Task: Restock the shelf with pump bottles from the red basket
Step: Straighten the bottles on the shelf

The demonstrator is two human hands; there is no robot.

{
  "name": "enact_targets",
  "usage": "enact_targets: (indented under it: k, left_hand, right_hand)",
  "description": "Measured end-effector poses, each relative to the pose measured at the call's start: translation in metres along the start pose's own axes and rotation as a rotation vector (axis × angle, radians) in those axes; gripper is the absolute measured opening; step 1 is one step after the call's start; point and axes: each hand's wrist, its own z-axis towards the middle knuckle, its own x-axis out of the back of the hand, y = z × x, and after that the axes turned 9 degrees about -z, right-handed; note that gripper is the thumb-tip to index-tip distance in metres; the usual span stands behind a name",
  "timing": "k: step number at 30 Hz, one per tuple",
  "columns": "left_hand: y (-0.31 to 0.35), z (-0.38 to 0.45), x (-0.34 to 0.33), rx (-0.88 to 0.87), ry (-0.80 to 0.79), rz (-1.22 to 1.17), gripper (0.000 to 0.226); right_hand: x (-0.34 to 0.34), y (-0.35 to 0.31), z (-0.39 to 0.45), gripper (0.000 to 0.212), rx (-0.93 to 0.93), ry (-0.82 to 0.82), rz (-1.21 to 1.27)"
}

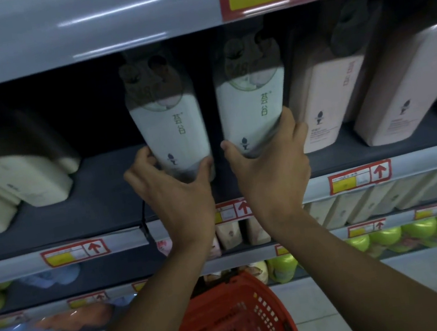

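Two tall white pump bottles with green lettering stand upright side by side on the dark shelf [99, 211]. My left hand [172, 189] grips the base of the left bottle [172, 127], thumb on its right side. My right hand [271, 166] grips the base of the right bottle [255, 103], which sits close against a pink bottle [324, 104]. The bottles' pump heads are in shadow under the shelf above. The red basket [235, 321] is on the floor below my forearms; its contents are hidden by them.
Cream bottles [15, 178] lean at the shelf's left, with bare shelf between them and my left hand. More pink bottles [404, 86] fill the right. Price tags [359, 177] line the shelf edge. Lower shelves hold beige packs and green containers [420, 231].
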Motion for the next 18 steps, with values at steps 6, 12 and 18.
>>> enact_targets:
  k: [6,12,18]
  left_hand:
    - [-0.001,-0.004,0.006,0.002,0.003,-0.005,0.081]
    - [0.016,-0.055,0.009,-0.081,-0.168,-0.099,0.048]
    - [0.083,-0.086,-0.068,-0.043,-0.361,-0.202,0.039]
  right_hand:
    - [0.008,0.007,-0.006,0.096,0.043,0.008,0.046]
    - [0.056,0.054,-0.024,0.059,0.175,0.066,0.289]
    - [0.106,0.113,0.027,0.037,-0.002,0.209,0.242]
